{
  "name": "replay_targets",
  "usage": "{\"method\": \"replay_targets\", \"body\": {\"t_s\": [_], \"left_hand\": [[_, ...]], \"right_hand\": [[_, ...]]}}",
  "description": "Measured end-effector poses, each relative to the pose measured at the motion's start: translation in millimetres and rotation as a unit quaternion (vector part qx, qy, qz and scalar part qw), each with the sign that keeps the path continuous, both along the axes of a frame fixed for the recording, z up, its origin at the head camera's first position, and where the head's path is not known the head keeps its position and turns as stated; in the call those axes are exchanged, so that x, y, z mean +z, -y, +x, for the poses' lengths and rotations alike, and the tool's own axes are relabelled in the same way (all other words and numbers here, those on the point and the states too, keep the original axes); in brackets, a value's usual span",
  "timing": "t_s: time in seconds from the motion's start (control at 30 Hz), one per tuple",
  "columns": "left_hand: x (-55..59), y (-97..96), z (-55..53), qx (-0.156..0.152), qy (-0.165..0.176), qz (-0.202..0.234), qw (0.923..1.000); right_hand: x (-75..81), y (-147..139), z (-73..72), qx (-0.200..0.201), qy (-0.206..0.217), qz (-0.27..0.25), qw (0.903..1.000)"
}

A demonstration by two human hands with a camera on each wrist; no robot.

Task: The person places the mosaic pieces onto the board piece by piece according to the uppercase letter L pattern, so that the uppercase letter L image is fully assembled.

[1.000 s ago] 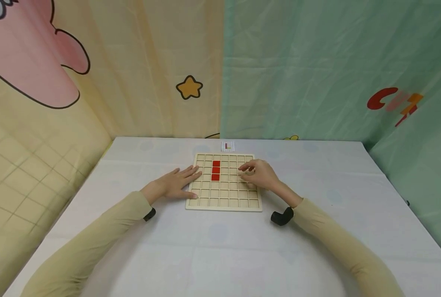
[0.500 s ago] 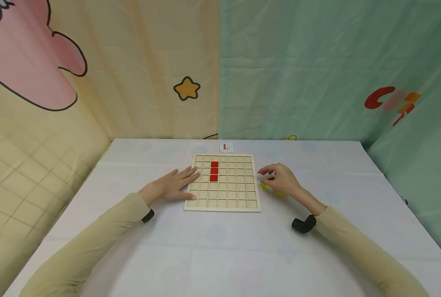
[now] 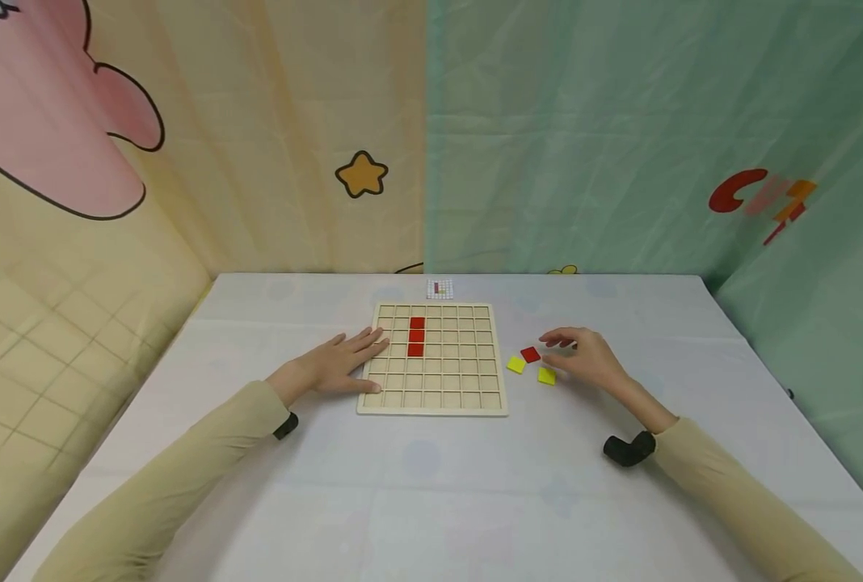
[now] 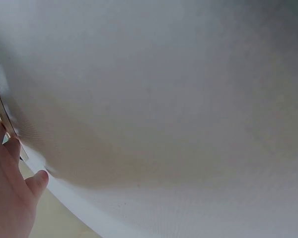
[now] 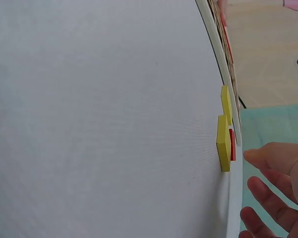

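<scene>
A pale wooden grid board point(image 3: 460, 380) lies on the table, with several red square tiles point(image 3: 417, 337) in a column of its cells. My left hand point(image 3: 337, 364) rests with spread fingers on the board's left edge; the left wrist view shows part of that hand point(image 4: 12, 193) at the edge. My right hand point(image 3: 584, 357) is off to the right of the board, fingers apart and holding nothing. Just left of its fingertips lies a loose red tile point(image 3: 530, 355). Two yellow tiles point(image 3: 516, 365) lie near it, the closer one point(image 5: 223, 144) overlapping the red in the right wrist view.
Behind the board, near the table's far edge, lies a small printed grid card point(image 3: 439, 289). Patterned cloth point(image 3: 584, 145) hangs at the back and sides. The white table point(image 3: 417, 501) extends in front of the board.
My right hand has moved from over the board's right side out to the right, uncovering the loose red and yellow tiles. The left hand has stayed on the board's edge.
</scene>
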State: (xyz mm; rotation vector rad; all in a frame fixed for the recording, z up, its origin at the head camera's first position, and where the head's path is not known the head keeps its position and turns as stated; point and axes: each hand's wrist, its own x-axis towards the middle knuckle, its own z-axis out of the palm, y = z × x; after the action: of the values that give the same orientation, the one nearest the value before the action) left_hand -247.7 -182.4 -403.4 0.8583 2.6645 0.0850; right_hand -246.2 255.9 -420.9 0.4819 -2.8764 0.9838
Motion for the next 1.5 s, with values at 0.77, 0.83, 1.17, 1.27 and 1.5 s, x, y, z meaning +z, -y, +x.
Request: {"method": "replay_targets", "body": {"t_s": [0.77, 0.83, 1.17, 1.27, 1.5], "left_hand": [[-1.8, -1.0, -1.6, -0.002, -0.005, -0.002, 1.0000], [-0.9, -0.9, -1.3, -0.003, -0.004, 0.000, 1.0000], [-3.5, 1.6, -2.0, -0.005, -0.008, -0.007, 0.9999], [-3.6, 2.2, -1.5, -0.005, -0.008, -0.003, 1.0000], [-1.0, 1.4, 0.1, -0.007, -0.010, 0.001, 0.9999]], "right_hand": [[-3.0, 7, -14.0, 0.014, 0.048, 0.022, 0.9985], [-2.8, 8, -15.4, 0.018, 0.054, 0.029, 0.9980], [-2.9, 12, -16.1, 0.021, 0.047, 0.040, 0.9979], [-2.8, 13, -15.6, 0.016, 0.043, 0.044, 0.9980], [-1.5, 14, -13.9, 0.012, 0.040, 0.051, 0.9978]]}}
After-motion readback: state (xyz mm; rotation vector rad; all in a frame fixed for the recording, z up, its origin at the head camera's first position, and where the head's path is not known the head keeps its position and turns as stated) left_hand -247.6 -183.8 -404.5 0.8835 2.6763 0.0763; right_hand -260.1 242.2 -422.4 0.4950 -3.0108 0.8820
